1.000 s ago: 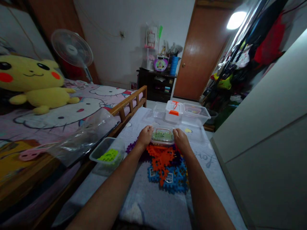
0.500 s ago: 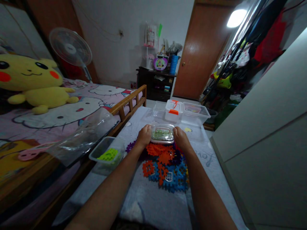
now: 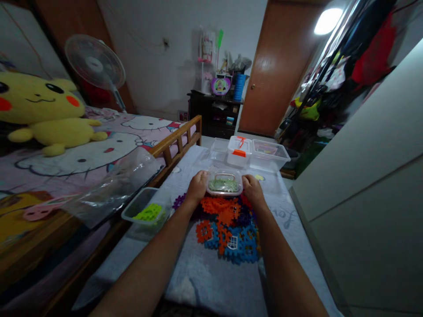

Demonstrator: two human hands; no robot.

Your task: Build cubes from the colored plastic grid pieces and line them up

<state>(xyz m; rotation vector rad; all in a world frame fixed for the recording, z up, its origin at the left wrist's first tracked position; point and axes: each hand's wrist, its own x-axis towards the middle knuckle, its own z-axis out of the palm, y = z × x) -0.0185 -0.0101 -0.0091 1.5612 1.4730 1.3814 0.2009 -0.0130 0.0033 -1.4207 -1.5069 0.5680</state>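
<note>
My left hand [image 3: 197,187] and my right hand [image 3: 253,189] grip the two ends of a small clear lidded box [image 3: 224,182] holding green pieces. The box is held just above the far edge of a heap of orange, blue and purple interlocking plastic tiles [image 3: 227,228] on the cloth-covered table [image 3: 205,277]. Both hands' fingers curl round the box's sides. An open clear tub with bright green tiles [image 3: 147,213] sits to the left of my left forearm.
Beyond the box stand a white box with orange latch [image 3: 239,152] and clear containers [image 3: 269,155]. A crumpled clear plastic bag [image 3: 115,187] lies on the wooden bed rail [image 3: 175,143] at left. A grey wall panel [image 3: 363,185] bounds the table's right side.
The box with green pieces has risen slightly and tilted between my hands. Some orange tiles have spread down to the left in the heap.
</note>
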